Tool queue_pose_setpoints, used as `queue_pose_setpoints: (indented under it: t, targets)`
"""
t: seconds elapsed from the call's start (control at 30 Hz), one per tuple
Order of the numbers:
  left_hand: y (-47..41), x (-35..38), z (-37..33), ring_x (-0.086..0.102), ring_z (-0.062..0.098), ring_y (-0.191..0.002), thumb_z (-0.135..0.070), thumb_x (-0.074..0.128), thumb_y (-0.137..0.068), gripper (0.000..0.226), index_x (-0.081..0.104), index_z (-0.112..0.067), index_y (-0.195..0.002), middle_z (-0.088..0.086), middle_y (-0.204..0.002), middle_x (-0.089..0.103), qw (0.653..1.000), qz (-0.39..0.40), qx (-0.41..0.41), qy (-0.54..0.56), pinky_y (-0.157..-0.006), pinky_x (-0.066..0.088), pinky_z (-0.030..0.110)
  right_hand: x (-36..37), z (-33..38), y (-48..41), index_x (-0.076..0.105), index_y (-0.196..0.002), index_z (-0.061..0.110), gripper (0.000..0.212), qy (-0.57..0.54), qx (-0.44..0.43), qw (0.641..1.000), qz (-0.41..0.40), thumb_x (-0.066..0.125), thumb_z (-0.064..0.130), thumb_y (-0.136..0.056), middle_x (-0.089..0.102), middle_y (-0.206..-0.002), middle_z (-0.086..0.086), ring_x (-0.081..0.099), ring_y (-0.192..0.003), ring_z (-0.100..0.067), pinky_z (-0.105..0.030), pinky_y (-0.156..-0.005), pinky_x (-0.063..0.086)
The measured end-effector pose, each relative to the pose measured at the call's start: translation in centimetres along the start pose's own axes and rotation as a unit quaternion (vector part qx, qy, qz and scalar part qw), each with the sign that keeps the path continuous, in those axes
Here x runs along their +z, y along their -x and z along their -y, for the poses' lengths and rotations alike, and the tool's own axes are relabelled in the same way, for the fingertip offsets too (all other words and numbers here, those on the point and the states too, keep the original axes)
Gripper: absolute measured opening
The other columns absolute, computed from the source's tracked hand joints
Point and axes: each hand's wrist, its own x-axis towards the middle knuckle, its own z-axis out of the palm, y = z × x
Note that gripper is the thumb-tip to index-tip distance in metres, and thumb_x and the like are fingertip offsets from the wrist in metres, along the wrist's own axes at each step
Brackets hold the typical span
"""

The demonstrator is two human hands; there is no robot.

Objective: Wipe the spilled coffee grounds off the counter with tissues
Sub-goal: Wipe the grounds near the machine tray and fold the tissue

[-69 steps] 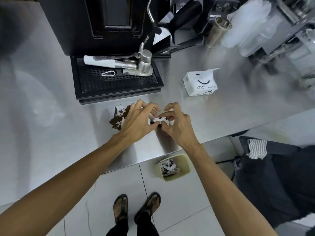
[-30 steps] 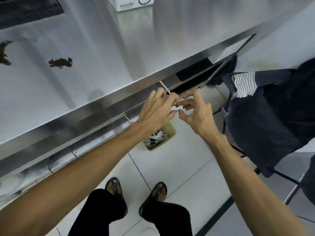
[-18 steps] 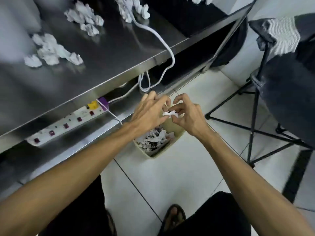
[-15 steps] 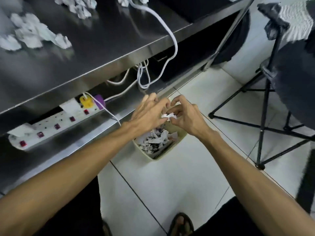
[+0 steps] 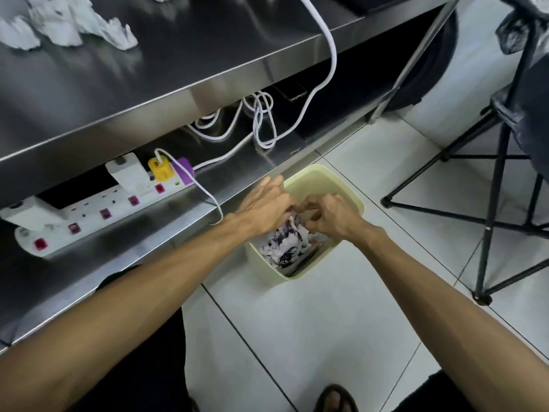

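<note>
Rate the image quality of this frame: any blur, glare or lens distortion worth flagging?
Head view: crumpled tissues on the steel shelf are smeared by motion blur; soft glare streaks the shelf's front edge; wide-angle lens bows the shelf lines and stretches both forearms; left hand and right hand over the bin are fairly sharp, lighting even.

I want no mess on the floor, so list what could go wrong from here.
1. The bin already holds a heap of stained tissues; another wad may roll over the rim onto the white tiles.
2. Both hands, left hand and right hand, crowd the bin's opening, so grounds could shake loose outside it.
3. The left forearm passes close to the power strip and its white cable; it might snag.
</note>
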Motion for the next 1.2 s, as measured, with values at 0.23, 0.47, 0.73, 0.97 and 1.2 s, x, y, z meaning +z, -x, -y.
queue_pose_setpoints:
  t: [0.23,0.47,0.73,0.97,1.2]
  targets:
    - [-0.4,0.3,0.0,0.036,0.015,-0.083,-0.045,0.064,-0.088,0.02,0.073,-0.028,-0.095,-0.011,-0.088,0.054,0.995,-0.032,0.058,-0.072,-0.07,0.028,0.027,-0.6,-0.1,0.2,0.074,-0.095,0.012,0.014,-0.021,-0.001,0.999,-0.033,0.072,0.006,-0.083,0.075,-0.088,0.002,0.07,-0.079,-0.009,-0.027,-0.073,0.059]
    - [-1.0,-0.4,-1.3,0.034,0.014,-0.084,-0.015,0.069,-0.086,0.014,0.072,-0.02,-0.098,-0.006,-0.087,0.061,0.994,-0.067,0.053,-0.061,-0.07,0.017,0.026,-1.0,0.2,0.2,0.075,-0.075,0.019,0.008,-0.028,0.063,0.993,-0.097,0.078,0.024,-0.079,0.071,-0.069,0.007,0.066,-0.068,-0.012,-0.028,-0.064,0.054]
    - [0.3,-9.7,-9.7,0.042,0.016,-0.091,-0.008,0.061,-0.08,0.036,0.05,-0.019,-0.113,0.0,-0.11,0.061,0.992,-0.102,-0.071,-0.013,-0.077,0.026,0.03,-10.0,6.0,5.0,0.07,-0.079,0.013,0.007,-0.105,0.12,0.974,-0.163,0.064,0.014,-0.082,0.071,-0.075,-0.002,0.065,-0.068,-0.024,-0.041,-0.066,0.057]
    - [2.7,-25.3,-19.5,0.043,0.015,-0.085,-0.008,0.064,-0.083,0.034,0.052,-0.021,-0.112,-0.007,-0.098,0.061,0.974,-0.161,-0.14,0.07,-0.075,0.027,0.03,-25.2,14.6,12.3,0.071,-0.09,0.014,0.012,-0.172,0.132,0.958,-0.188,0.061,0.019,-0.086,0.072,-0.082,0.003,0.067,-0.074,-0.014,-0.036,-0.07,0.056]
    - [4.1,-40.3,-26.2,0.05,0.016,-0.091,-0.017,0.064,-0.083,0.029,0.051,-0.02,-0.109,-0.005,-0.1,0.054,0.95,-0.226,-0.171,0.133,-0.079,0.043,0.032,-40.2,22.6,18.0,0.071,-0.086,0.014,0.005,-0.198,0.054,0.948,-0.244,0.066,0.015,-0.087,0.071,-0.08,0.008,0.066,-0.073,-0.003,-0.025,-0.071,0.056]
